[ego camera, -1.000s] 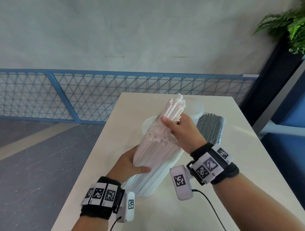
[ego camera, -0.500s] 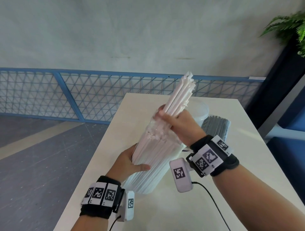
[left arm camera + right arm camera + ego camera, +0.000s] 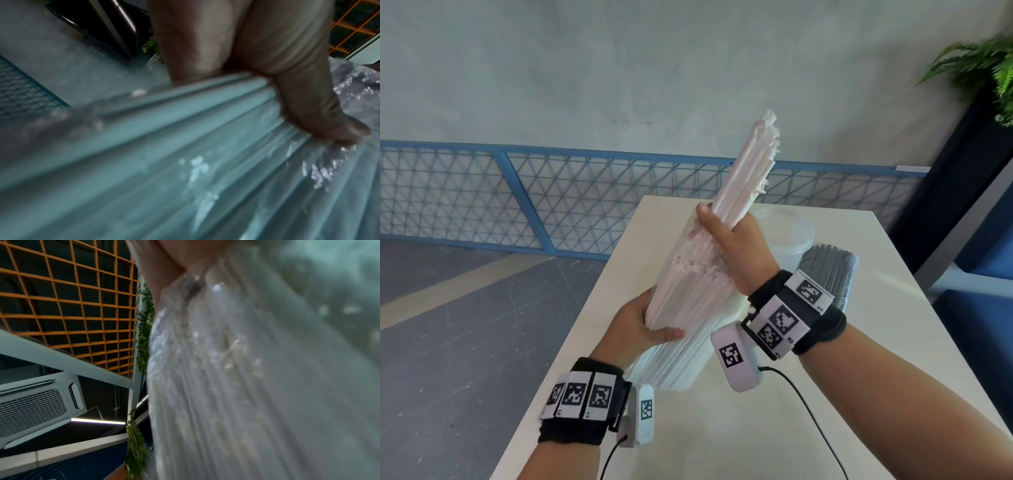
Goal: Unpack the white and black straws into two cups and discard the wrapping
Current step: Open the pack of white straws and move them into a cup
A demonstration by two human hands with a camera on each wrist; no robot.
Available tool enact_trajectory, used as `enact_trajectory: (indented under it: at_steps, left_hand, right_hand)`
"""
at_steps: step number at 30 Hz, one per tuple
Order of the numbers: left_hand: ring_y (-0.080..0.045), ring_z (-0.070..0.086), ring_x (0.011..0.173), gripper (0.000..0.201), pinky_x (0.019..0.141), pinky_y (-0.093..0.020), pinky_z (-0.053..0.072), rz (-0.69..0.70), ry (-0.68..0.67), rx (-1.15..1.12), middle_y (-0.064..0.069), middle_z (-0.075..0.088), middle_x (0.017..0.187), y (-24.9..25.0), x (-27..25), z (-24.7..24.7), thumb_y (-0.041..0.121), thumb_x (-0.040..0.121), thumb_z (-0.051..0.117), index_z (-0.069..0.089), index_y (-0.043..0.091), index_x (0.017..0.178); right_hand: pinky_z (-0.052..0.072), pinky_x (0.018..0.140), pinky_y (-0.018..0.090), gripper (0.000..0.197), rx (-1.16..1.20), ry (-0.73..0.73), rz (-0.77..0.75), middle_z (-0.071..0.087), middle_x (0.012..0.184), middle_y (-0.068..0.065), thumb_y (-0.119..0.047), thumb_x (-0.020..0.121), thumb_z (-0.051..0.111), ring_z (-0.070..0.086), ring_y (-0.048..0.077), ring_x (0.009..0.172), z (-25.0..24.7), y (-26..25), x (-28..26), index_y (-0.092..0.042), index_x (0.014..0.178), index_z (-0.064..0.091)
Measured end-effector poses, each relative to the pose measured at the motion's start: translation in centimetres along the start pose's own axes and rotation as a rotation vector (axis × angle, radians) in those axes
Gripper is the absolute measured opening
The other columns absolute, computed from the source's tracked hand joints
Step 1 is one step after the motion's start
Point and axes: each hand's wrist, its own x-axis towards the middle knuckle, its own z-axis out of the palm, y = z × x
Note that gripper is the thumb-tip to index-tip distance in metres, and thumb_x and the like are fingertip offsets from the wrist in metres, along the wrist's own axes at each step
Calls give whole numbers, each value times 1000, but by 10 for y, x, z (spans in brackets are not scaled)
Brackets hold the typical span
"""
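A clear wrapper full of white straws [image 3: 688, 308] stands tilted on the table. My left hand [image 3: 643, 329] grips its lower part, thumb across the front [image 3: 320, 123]. My right hand [image 3: 732, 246] grips a bunch of white straws [image 3: 750, 164] that sticks far out of the wrapper's top, up and to the right. A clear plastic cup [image 3: 787, 233] stands behind my right hand. The wrapped pack of black straws [image 3: 832, 270] lies to its right, partly hidden by my right wrist. Both wrist views show the wrapped straws [image 3: 246, 386] close up and blurred.
The white table [image 3: 893, 274] ends in a left edge beside my left arm, with grey floor below. A blue mesh fence [image 3: 551, 198] runs behind the table. A green plant [image 3: 983, 65] hangs at the upper right. Cables trail from both wrist cameras.
My right hand has drawn the bunch of white straws up and out of the wrapper, toward the upper right. My left hand has kept its grip low on the pack.
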Motion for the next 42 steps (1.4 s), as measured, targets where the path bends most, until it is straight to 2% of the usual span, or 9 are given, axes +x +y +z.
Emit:
enact_trajectory:
  at_steps: [6,11,16,21,27,32,35,38,42]
  left_hand:
    - [3,66,87,73,71,-9,50,-64,39,58,25,71,91,-16,-13,-7,63,35,83,59,36,99]
    - [7,65,85,48,73,-11,47,-85,109,82,26,71,86,-22,-14,-15,19,62,84,56,36,97]
    - [-7,65,90,57,80,-27,51,-116,260,41,7,70,92,-31,-20,-27,41,46,85,58,37,96]
    - [11,63,80,48,74,-17,47,-102,280,119,20,70,83,-30,-17,-26,10,69,80,54,42,94]
    - [-5,62,88,42,78,-27,48,-112,391,91,10,65,91,-34,-16,-27,8,71,78,56,35,94]
    - [-5,60,88,43,73,-23,46,-107,469,11,9,63,92,-28,-6,-19,10,72,77,55,23,105]
    - [-10,63,92,44,79,-29,50,-112,471,0,5,67,97,-28,4,-15,17,70,81,57,25,106]
    - [-14,64,94,44,82,-32,50,-114,476,-3,3,67,98,-30,9,-14,16,70,80,58,24,107]
    - [-14,64,95,46,82,-32,50,-111,472,-10,1,67,99,-32,10,-14,17,69,80,58,22,109]
  right_hand:
    - [51,66,31,18,323,157,14,53,67,1,-24,93,52,59,15,61,-15,-22,24,-13,79,53]
    - [53,59,26,21,390,254,-8,53,69,1,-27,94,51,59,11,60,-29,-29,34,-12,79,52]
    - [50,61,29,20,394,325,-69,52,66,0,-27,93,53,56,10,55,-45,-31,45,-13,79,50]
    - [49,59,28,21,335,360,-113,52,65,-1,-27,93,53,56,10,54,-44,-26,46,-14,77,50]
    - [46,57,30,24,353,492,-238,53,59,-3,-25,94,52,54,11,52,-58,-37,55,-16,72,52]
    - [47,58,19,31,-73,417,-160,55,61,-5,-32,93,51,54,2,52,-46,-9,51,-12,71,53]
    - [45,60,13,33,-239,351,-73,57,68,-10,-33,92,51,54,-10,57,-35,31,45,-1,91,59]
    - [49,77,31,38,-337,298,34,67,87,1,-33,90,55,62,8,80,-34,62,38,-2,111,55]
    - [43,79,30,48,-458,271,146,62,112,14,-35,85,62,59,30,103,-39,82,31,-4,119,50]
